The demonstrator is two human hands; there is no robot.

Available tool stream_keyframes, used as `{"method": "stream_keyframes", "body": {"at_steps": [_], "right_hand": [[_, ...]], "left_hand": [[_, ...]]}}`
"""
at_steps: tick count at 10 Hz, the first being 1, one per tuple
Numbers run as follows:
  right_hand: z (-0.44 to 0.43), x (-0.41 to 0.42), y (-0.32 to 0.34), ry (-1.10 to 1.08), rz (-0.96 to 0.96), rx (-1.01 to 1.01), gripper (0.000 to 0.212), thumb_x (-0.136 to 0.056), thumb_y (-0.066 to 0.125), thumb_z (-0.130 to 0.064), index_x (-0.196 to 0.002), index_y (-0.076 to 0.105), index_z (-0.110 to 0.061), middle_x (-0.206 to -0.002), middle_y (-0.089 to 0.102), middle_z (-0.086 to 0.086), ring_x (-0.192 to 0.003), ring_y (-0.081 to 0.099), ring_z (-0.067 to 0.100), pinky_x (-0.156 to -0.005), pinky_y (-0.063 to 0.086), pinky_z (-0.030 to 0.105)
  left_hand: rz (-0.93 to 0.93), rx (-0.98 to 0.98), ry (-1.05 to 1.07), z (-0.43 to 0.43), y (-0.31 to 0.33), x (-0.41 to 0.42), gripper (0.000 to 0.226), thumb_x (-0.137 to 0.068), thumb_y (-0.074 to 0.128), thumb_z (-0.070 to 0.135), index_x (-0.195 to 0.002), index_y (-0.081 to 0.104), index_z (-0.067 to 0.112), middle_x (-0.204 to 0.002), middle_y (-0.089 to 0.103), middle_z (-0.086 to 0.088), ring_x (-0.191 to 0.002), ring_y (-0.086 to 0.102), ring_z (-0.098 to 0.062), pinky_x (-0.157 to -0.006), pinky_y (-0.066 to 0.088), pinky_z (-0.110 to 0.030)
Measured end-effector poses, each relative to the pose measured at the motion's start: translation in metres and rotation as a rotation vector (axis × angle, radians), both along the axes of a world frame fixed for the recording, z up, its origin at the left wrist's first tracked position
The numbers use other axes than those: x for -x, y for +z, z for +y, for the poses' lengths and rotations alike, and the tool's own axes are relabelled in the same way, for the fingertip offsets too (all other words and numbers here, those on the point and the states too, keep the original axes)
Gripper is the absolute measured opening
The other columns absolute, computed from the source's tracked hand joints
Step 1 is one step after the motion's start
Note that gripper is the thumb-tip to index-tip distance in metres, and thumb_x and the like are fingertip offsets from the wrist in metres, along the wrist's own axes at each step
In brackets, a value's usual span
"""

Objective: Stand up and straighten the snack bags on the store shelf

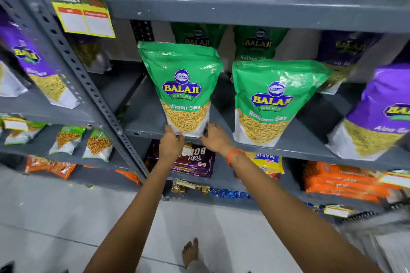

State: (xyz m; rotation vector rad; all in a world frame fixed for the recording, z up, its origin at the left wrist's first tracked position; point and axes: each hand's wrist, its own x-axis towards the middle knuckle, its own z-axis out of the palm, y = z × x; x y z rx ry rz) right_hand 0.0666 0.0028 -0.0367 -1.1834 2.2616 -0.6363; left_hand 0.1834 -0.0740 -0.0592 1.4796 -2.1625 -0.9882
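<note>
On the grey shelf (146, 115), green snack bag (183, 86) standing up at the front edge, L hand (172, 143) & R hand (216, 137) both pinching its bottom corners, 2nd green bag (269, 104) just beside it on the right

- You are working under bright, even overhead light; the pale floor (66, 217) reads almost washed out.
- Glare sits in white patches on the glossy green bag (182, 86) at the shelf's front edge and on its neighbouring green bag (275, 99), strongest near their tops.
- The back of the grey shelf (142, 117) falls into shadow under the board above, so the bags behind look dim.
- Your wide lens bends the perforated upright (73, 60) and tilts everything toward the frame edges.
- Motion blur smears the purple bags (28, 60) at the left and right sides and the lower right corner; the centre stays sharp.
</note>
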Motion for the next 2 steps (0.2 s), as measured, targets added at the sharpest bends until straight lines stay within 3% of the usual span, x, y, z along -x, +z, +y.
{"method": "stream_keyframes", "body": {"at_steps": [1, 2], "right_hand": [[0.026, 0.009, 0.047, 0.169, 0.035, -0.087, 0.021, -0.091, 0.045, -0.010, -0.096, 0.057, 0.006, -0.118, 0.059, 0.028, -0.105, 0.057, 0.037, -0.075, 0.045, 0.036], [0.052, 0.023, 0.113, 0.252, 0.142, -0.123, 0.024, -0.090, 0.045, -0.007, -0.083, 0.060, 0.010, -0.101, 0.063, 0.031, -0.078, 0.053, 0.026, -0.049, 0.033, 0.025]], "left_hand": [[-0.209, 0.023, -0.148, 0.042, 0.033, 0.018, 0.032, -0.090, 0.048, 0.017, -0.111, 0.048, -0.006, -0.119, 0.056, -0.031, -0.108, 0.054, -0.043, -0.085, 0.044, -0.044], [-0.284, 0.124, -0.270, 0.069, 0.097, 0.046, 0.031, -0.091, 0.045, 0.017, -0.111, 0.053, -0.005, -0.120, 0.058, -0.030, -0.110, 0.055, -0.042, -0.088, 0.045, -0.044]]}}
